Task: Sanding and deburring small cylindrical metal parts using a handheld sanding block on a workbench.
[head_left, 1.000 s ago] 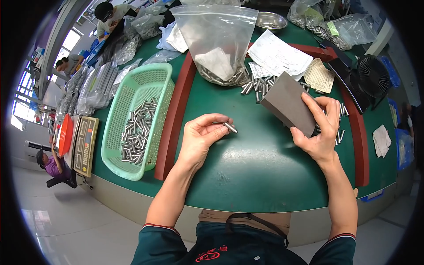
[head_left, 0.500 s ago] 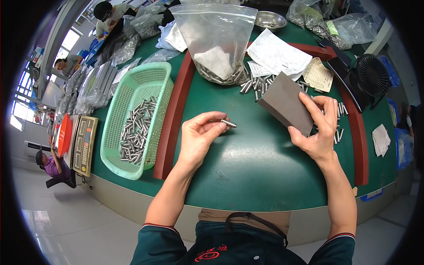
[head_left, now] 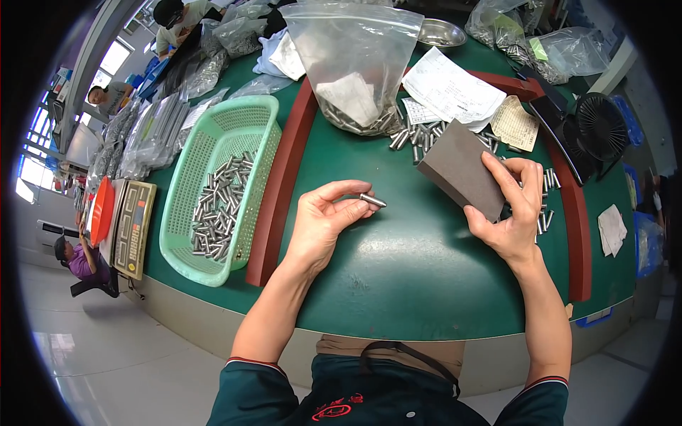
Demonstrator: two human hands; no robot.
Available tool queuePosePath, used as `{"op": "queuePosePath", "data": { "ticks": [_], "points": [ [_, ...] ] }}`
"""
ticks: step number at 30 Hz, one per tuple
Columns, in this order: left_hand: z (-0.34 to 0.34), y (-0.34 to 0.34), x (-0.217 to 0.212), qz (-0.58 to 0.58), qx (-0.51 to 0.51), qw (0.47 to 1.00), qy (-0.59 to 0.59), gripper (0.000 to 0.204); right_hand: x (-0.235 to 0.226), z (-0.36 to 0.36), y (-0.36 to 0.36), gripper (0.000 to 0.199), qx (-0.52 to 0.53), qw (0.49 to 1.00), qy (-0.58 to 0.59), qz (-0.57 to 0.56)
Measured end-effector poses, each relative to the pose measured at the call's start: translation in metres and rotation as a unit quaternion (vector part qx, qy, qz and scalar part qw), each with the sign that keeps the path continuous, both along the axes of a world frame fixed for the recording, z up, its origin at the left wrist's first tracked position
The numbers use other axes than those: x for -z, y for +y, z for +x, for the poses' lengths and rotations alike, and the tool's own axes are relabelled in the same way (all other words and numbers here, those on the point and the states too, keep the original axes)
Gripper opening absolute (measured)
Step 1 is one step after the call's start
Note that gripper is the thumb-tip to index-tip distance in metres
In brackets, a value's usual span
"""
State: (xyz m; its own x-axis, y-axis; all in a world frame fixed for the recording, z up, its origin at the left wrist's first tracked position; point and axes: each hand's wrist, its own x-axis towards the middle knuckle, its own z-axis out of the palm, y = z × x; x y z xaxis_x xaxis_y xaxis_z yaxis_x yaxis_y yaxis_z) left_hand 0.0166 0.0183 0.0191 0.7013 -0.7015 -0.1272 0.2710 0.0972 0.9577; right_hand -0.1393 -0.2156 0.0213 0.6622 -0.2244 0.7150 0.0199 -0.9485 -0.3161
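Note:
Between thumb and fingers, my left hand [head_left: 328, 214] pinches a small metal pin [head_left: 373, 201] with a tapered end pointing right. My right hand [head_left: 513, 206] grips a brown-grey rectangular block [head_left: 462, 167] by its right side, tilted above the green tabletop [head_left: 398, 277]. Loose metal pins [head_left: 419, 138] lie behind and to the right of the block, which partly hides them. Left of my left hand, a light green plastic basket [head_left: 266, 153] contains many similar pins [head_left: 223, 206].
Red-brown bars [head_left: 283, 192] frame the work area. Behind stand a zip bag of pins [head_left: 355, 78], papers [head_left: 455, 89] and a metal bowl [head_left: 442, 33]. A black fan [head_left: 600, 124] is at right, a scale [head_left: 133, 227] at left. Other people [head_left: 85, 263] sit farther off.
The pin in my left hand has turned slightly, and its tapered end shows more, a little farther right. My right hand holds the block almost unmoved. The whole view has shifted slightly.

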Motion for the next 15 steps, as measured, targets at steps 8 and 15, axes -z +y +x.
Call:
{"op": "queuePosePath", "data": {
  "ticks": [8,15],
  "points": [
    [0.0015,0.002,0.0002,0.007,0.01,1.0,0.026,0.028,0.0006,0.001,0.0031,0.068,-0.005,1.0,0.008,0.009],
    [0.0026,0.0033,-0.0017,-0.007,0.027,0.99,0.135,0.031,0.0003,0.0013,0.0056,0.067,-0.008,1.0,0.015,0.02]
  ]
}}
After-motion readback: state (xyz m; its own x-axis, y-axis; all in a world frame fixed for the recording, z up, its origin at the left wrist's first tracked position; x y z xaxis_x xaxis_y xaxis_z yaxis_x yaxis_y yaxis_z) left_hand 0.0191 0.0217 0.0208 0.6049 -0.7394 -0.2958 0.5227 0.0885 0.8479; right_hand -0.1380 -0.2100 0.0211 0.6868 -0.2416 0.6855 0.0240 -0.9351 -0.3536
